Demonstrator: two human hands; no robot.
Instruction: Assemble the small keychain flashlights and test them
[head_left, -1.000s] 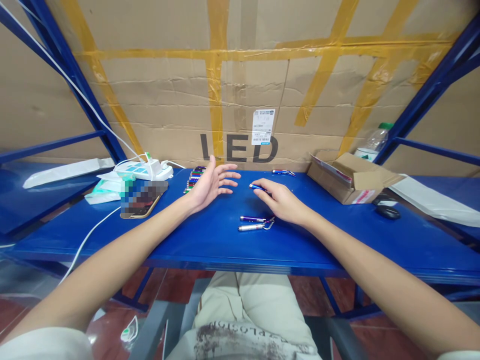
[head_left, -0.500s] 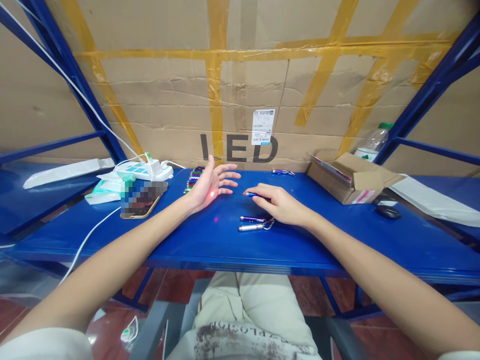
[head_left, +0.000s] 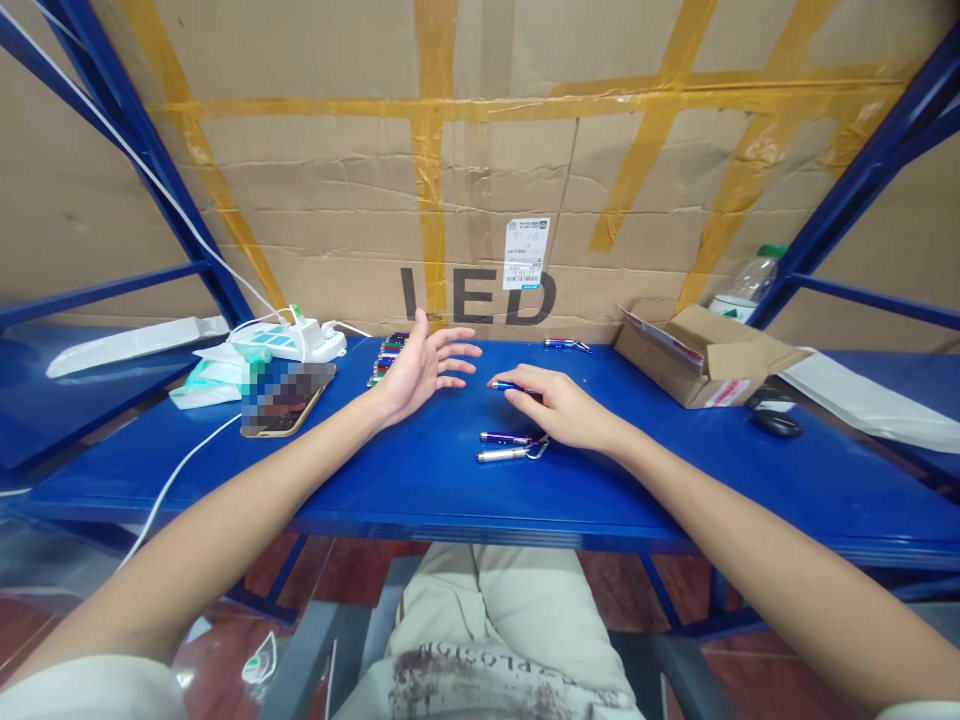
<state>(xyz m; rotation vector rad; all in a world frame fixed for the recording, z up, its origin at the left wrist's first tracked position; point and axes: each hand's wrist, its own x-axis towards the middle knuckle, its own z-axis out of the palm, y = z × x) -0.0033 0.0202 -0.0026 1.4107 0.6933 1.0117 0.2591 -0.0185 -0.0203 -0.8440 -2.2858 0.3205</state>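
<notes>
My left hand [head_left: 420, 370] is held up over the table with its fingers spread and its palm toward the right, holding nothing. Pinched in my right hand [head_left: 559, 405] is a blue laser pointer [head_left: 504, 386], its metal tip facing my left palm. Below that hand lie a purple laser pointer [head_left: 504, 438] and a silver laser pointer [head_left: 502, 455] with a small clip at their right ends. Partly hidden behind my left hand is a row of several coloured laser pointers [head_left: 390, 350]. Another pointer [head_left: 566, 344] lies at the back, near the cardboard.
On the blue table [head_left: 420, 490], a phone [head_left: 300, 405], a face mask [head_left: 217, 375] and a white power strip [head_left: 322, 340] stand left. An open cardboard box [head_left: 675, 355], a black mouse [head_left: 776, 424] and a bottle [head_left: 754, 285] are right. Taped cardboard [head_left: 337, 220] rises behind.
The red light spots on my left palm and on the table have gone out. Both hands and the pointers stay in nearly the same places.
</notes>
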